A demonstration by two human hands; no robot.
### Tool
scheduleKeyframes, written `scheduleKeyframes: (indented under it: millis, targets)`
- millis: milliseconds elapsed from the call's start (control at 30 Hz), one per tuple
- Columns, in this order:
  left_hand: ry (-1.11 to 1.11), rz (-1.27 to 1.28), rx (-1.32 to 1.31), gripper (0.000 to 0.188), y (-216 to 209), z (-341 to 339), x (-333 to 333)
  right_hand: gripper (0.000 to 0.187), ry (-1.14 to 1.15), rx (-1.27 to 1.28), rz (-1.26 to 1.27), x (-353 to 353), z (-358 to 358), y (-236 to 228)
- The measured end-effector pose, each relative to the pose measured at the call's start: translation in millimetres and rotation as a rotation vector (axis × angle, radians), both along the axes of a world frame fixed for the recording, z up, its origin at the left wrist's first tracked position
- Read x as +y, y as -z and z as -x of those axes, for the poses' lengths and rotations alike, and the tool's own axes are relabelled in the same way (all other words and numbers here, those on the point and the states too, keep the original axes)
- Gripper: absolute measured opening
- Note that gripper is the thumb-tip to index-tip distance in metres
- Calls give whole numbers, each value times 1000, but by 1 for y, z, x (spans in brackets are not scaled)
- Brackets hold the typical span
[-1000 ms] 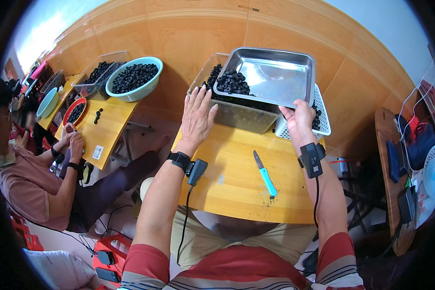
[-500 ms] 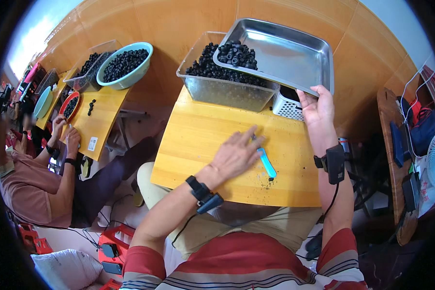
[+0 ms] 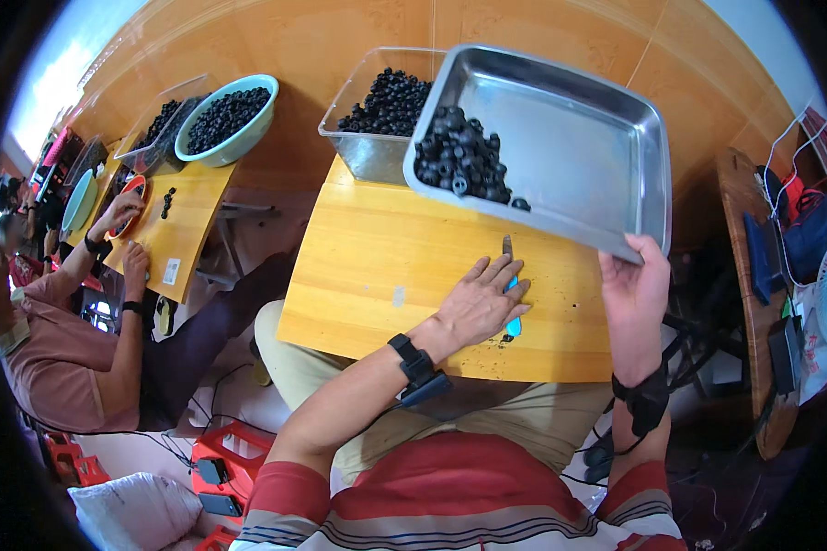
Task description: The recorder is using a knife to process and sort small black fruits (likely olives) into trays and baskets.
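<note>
While tray (image 3: 570, 138) tilted, left hand (image 3: 480, 301) on knife (image 3: 510, 275)

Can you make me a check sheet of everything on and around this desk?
Surface: wooden tabletop, mostly bare, a few dark specks.
Job's things: metal tray tilted, dark round fruits piled at its low corner; blue-handled knife flat on the wood.
Clutter: clear bin of fruits behind the tray.
Grippers: left hand lies over the knife; right hand grips the tray's rim.
Cables: cords run from both wrist bands.
Surroundings: another person's hands at the next table, teal bowl of fruits.
</note>
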State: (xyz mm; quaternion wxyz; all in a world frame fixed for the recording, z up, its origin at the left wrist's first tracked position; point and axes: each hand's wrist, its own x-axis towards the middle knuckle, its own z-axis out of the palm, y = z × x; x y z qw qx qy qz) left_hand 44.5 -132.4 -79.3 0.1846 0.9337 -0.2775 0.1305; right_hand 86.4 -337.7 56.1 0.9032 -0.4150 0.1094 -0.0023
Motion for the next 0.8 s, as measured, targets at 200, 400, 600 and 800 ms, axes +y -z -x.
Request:
scheduleKeyframes:
  millis: [200,400,600,800]
  targets:
    - [-143,647,481,73,-36,30,3,13,66,115,-28,-29,45,27]
    - [-137,1747,398,91,-43,68,14,23,122,152,-6,-34,84,36]
    - [-323,1803,258,67,-54,81,16,30,134,217,1,-32,127,40]
    - [-461,1918,302,51,-58,92,9,25,113,257,104,-18,160,43]
